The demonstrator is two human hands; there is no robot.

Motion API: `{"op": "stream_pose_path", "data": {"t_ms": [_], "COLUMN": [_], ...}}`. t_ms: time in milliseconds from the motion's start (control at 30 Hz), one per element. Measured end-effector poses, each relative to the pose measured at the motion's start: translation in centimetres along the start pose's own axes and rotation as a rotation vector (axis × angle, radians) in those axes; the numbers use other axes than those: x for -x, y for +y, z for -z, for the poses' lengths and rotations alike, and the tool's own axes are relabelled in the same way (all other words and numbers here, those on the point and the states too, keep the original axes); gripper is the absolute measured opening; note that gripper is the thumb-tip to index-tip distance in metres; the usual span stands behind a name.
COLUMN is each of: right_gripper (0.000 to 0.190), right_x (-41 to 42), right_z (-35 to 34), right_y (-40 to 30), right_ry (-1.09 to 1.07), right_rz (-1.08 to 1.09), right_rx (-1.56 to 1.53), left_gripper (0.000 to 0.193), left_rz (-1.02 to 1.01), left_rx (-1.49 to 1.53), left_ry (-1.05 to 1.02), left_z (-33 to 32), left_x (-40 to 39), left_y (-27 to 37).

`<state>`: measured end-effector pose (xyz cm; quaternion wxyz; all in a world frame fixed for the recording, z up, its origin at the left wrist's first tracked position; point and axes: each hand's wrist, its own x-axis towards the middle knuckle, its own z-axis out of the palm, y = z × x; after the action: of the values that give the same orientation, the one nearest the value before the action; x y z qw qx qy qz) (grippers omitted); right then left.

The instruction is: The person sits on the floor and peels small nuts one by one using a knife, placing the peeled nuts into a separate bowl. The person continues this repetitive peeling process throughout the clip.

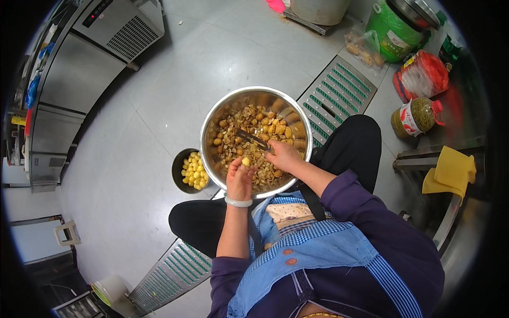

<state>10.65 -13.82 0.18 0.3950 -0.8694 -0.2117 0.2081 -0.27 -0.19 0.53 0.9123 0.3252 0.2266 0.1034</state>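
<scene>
Between the fingertips of my left hand (239,179) is a small peeled potato (246,161), pale yellow. My right hand (283,156) grips a dark, slotted tool (252,139) that looks like a peeler, its far end pointing up and left. Both hands are over the near part of a wide stainless steel basin (206,119). Inside lie small unpeeled potatoes (278,129), mostly along the far right, and a thick layer of brown peels (234,149). Against the basin's left side stands a dark round pot (177,183) with many peeled potatoes (194,171).
Slotted drain covers (338,95) run through the grey tiled floor (191,71). A steel counter unit (79,71) stands left. To the right are a bottle with a red cap (413,117), a red bag (427,73), a green bucket (391,33) and a yellow cloth (451,173) on a metal frame.
</scene>
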Motion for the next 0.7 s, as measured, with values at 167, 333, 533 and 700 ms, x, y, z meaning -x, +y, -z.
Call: {"op": "stream_pose_path", "data": {"t_ms": [167,333,533,700], "right_gripper": [0.029,0.028,0.024,0.020], "right_x": [0.5,0.7,1.4,1.6], "right_z": [0.1,0.2,0.1,-0.2], "right_y": [-0.5,-1.0,-1.4,-1.6], "right_ry": [-0.046,-0.054,-0.064,-0.085], "right_rz": [0.046,0.054,0.179,0.255], "right_rx": [-0.057,-0.067,0.009,0.096], "left_gripper": [0.019,0.017,0.015,0.019], "left_rz": [0.031,0.056,0.073,0.065], "left_rx": [0.048,0.077,0.103,0.067], "left_ry": [0.019,0.048,0.055,0.014], "left_z": [0.2,0.7,1.2,1.2], "left_x": [-0.1,-0.1,-0.4,-0.4], "left_y": [-0.2,-0.4,-0.6,-1.0]}}
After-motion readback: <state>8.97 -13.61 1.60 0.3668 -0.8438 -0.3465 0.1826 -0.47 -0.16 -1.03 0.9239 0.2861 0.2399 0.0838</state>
